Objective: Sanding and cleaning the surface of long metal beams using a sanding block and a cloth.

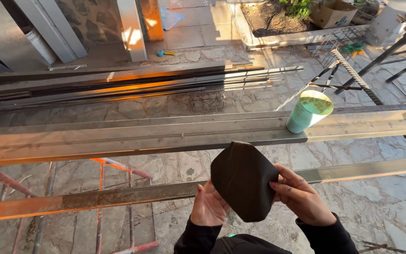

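A folded black sheet [242, 180], like sandpaper or cloth, is held up between both my hands in front of my chest. My left hand [208, 207] supports its lower left edge from behind. My right hand [299, 195] pinches its right edge, thumb on the front. Just beyond it runs a long flat metal bar [132, 136] lying across my view. A pale green cup [308, 113] stands on that bar to the right. A narrower rusty metal bar [95, 200] runs below my hands.
A stack of long steel profiles [118, 84] lies further back on the stone paving. An orange-red metal stand [118, 171] sits under the bars at left. Ribbed rebar [353, 70], a wire mesh piece [339, 40] and a cardboard box [332, 13] are at upper right.
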